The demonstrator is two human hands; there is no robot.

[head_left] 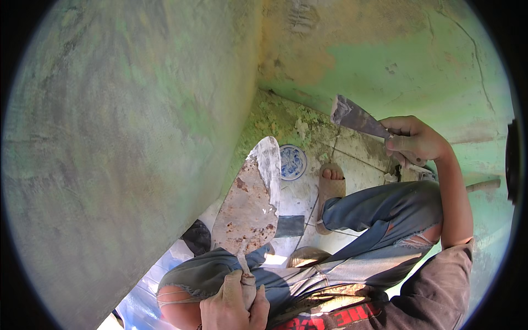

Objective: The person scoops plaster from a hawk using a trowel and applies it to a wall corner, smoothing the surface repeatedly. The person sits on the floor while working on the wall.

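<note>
My left hand (234, 305) is closed round the handle of a trowel (245, 203), low and near the middle. Its broad blade points up and away, rust-spotted, with white paste along the right edge near the tip. Off to the right, my right hand (415, 140) grips a putty knife (360, 118). The knife's dark blade points left and carries some whitish paste at its end. Both tools are held in the air above the floor, and the putty knife is in front of the green wall.
Patchy green walls (137, 110) meet in a corner ahead. Paint flakes litter the tiled floor (357, 165). A blue-and-white round dish (292, 162) and a dark flat rectangle (290, 226) lie there. A dark object (197, 237) and clear plastic sheeting (148, 297) are at lower left. My bent legs are below.
</note>
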